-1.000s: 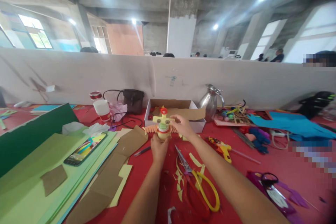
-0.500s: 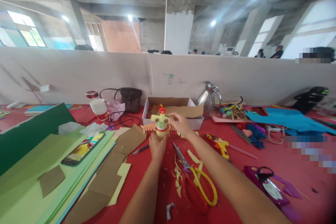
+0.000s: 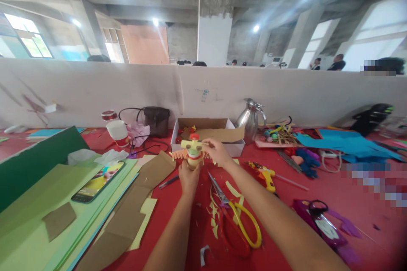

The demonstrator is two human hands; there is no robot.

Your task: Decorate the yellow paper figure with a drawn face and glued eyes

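A small handmade craft figure stands upright above the red table, with a yellow body, a red top, round brown eyes and pleated orange paper wings. My left hand is closed around its lower body from below. At the right end of the yellow paper piece across its head, the fingers of my right hand are pinched together; the exact contact is too small to make out. Scissors with red and yellow handles lie just below, among yellow paper scraps.
A cardboard box and a steel jug stand behind the figure. At right lie a yellow glue gun and a purple device. Cut cardboard, green paper sheets and a phone cover the left.
The whole view has shifted slightly. The figure's head has tipped a little, and both hands keep nearly the same hold. The picture on the phone screen differs.
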